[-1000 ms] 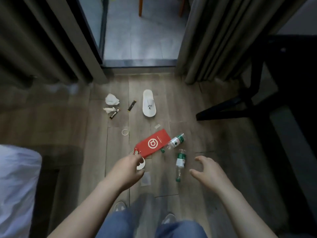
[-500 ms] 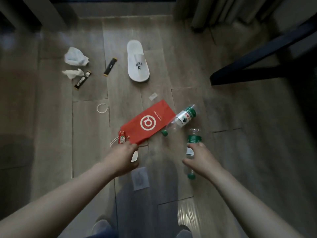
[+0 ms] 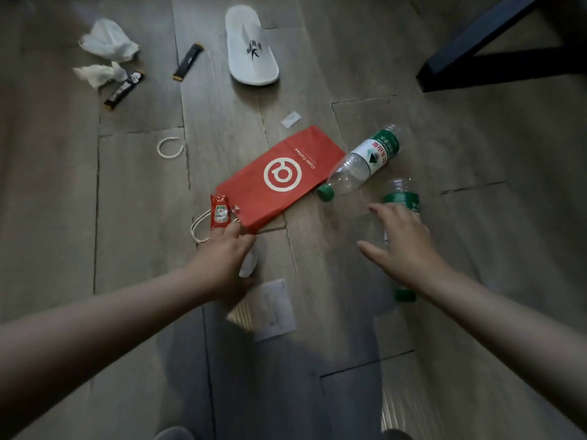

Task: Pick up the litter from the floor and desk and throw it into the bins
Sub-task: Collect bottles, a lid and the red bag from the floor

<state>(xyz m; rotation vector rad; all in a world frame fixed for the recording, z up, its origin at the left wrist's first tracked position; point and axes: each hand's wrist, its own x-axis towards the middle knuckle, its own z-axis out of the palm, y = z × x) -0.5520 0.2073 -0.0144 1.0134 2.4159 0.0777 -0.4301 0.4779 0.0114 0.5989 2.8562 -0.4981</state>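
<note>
You have dropped closer to the grey wood-plank floor in the last second. The litter now fills more of the view, and both hands have come down from the air to the pile. I read this as the pickup just starting: nothing is off the floor yet, and no bin is in sight.

Your left hand has its fingertips at the near corner of the flat red paper bag with the white ring logo. They are just beside the small red ketchup sachet lying at that corner. The fingers reach forward, but I cannot tell whether they pinch the bag or only touch it. A white scrap shows under the palm, and whether you hold it is hidden.

Your right hand is spread wide, thumb out, over the clear plastic bottle with a green label and cap, lying right of the bag. This is the one it was already over half a second ago. The hand is released and grasps nothing so far; it needs to close round the body.

A second green-labelled bottle lies against the bag's right edge. Beyond the bag are a white slipper, crumpled white tissues and two black stick sachets.
</note>
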